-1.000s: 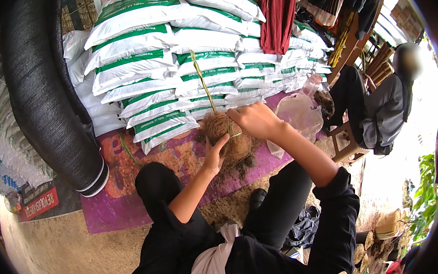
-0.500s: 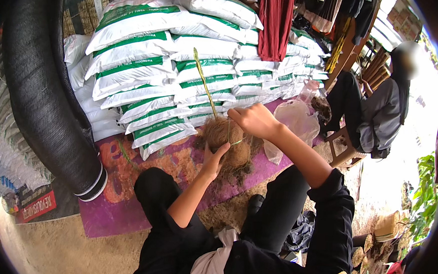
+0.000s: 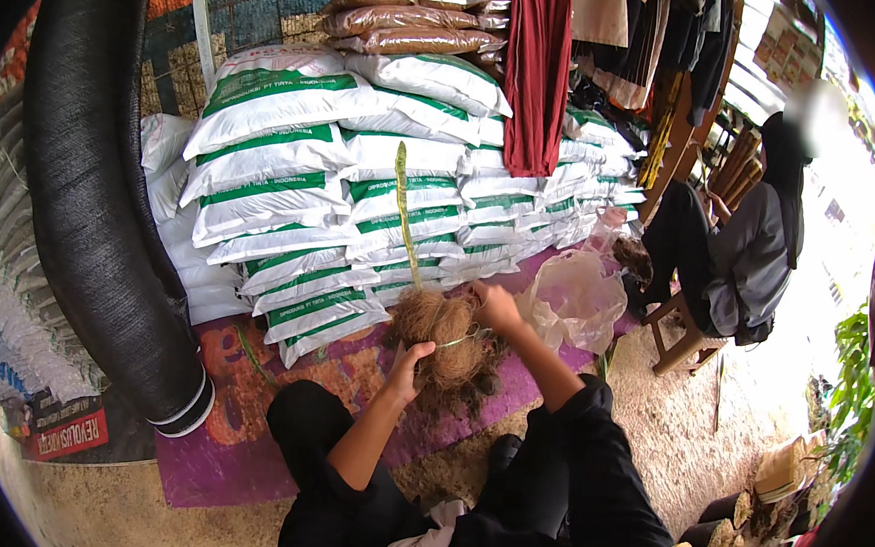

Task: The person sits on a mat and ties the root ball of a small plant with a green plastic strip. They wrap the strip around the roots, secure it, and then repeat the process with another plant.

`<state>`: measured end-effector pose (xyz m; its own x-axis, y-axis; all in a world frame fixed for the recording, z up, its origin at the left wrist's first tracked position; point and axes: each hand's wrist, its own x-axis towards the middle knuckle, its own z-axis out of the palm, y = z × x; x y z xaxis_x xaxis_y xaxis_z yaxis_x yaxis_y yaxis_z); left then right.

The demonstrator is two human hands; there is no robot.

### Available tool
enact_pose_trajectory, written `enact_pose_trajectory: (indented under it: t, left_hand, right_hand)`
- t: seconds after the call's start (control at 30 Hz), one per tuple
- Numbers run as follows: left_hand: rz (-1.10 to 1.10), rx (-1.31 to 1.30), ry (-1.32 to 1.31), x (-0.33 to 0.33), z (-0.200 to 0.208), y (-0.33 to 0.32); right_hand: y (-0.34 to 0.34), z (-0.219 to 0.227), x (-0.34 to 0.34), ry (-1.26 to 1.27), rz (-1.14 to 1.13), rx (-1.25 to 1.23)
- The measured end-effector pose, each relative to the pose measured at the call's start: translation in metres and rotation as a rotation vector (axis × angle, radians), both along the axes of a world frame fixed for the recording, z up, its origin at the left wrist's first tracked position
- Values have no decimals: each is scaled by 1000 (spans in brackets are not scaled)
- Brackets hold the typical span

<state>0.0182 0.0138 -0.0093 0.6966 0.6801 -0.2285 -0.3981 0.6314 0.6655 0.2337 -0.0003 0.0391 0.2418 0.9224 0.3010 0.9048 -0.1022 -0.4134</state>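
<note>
A shaggy ball of brown coconut fibre (image 3: 425, 315) hangs in front of me, with a tall green-yellow stem (image 3: 404, 206) standing up out of it. Thin green string (image 3: 450, 344) runs across the fibre. My left hand (image 3: 408, 372) grips the ball from its near left side, thumb on the fibre. At the ball's right side is my right hand (image 3: 497, 307), its fingers bent closed at the string's end; the fingertips are partly hidden. Below the ball, more loose fibre and dark clumps lie on a purple sheet (image 3: 196, 459).
White-and-green sacks (image 3: 275, 148) are stacked ahead. A thick black roll (image 3: 111, 213) leans at the left. Right of the ball sits a clear plastic bag (image 3: 576, 297). Another person (image 3: 749, 253) sits on a stool (image 3: 682, 339) at the right. Cut logs (image 3: 717, 539) lie at the lower right.
My right hand has moved from above the ball, where it pulled the string upward, down and right to the ball's side. The stem now stands more upright. The view has tilted up.
</note>
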Motion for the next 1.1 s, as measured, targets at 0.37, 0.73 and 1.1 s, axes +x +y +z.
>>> enact_pose_trajectory:
  t: [0.37, 0.73, 1.1]
  left_hand:
    - [158, 17, -26, -8, -6, 14]
    - [309, 106, 10, 3, 10, 14]
    - [199, 48, 0, 6, 0, 14]
  right_hand:
    - [-94, -211, -102, 328, 255, -474]
    - [-111, -201, -77, 235, -197, -567]
    - [-62, -121, -67, 666, -134, -72]
